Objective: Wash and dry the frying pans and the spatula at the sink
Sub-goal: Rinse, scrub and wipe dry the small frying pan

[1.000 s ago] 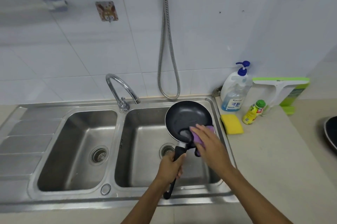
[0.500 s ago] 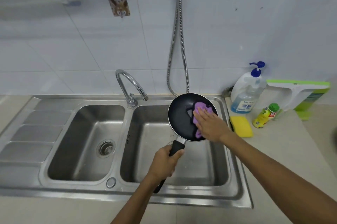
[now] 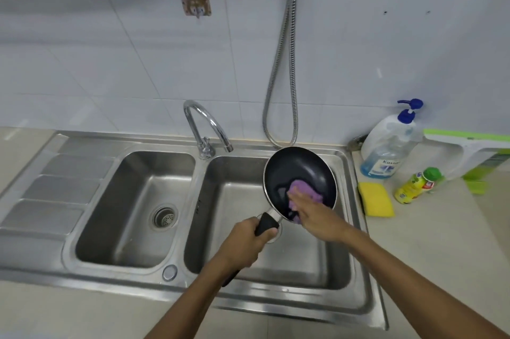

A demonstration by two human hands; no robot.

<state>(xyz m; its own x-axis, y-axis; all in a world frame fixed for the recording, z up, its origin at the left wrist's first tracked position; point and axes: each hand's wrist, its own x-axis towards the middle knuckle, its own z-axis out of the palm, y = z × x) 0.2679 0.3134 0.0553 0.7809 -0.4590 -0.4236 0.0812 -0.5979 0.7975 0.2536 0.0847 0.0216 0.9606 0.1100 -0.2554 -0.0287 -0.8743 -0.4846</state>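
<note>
A small black frying pan [image 3: 296, 170] hangs tilted over the right basin of the steel double sink [image 3: 198, 287]. My left hand [image 3: 244, 244] grips its black handle from below. My right hand [image 3: 317, 215] lies with fairly straight fingers on a purple cloth [image 3: 306, 190] and presses it against the near inside of the pan. No spatula or second pan shows in this view.
A curved tap [image 3: 205, 128] stands between the basins, and a metal shower hose [image 3: 281, 68] hangs down the tiled wall. On the counter to the right are a yellow sponge [image 3: 376, 200], a blue-pump soap bottle [image 3: 390, 145], a small yellow-green bottle [image 3: 416, 185] and a green-and-white squeegee [image 3: 469, 152].
My right hand slid the purple cloth from the pan's near edge up to its far side, then back toward the near side. The view shifted so the sink sits further right and lower.
</note>
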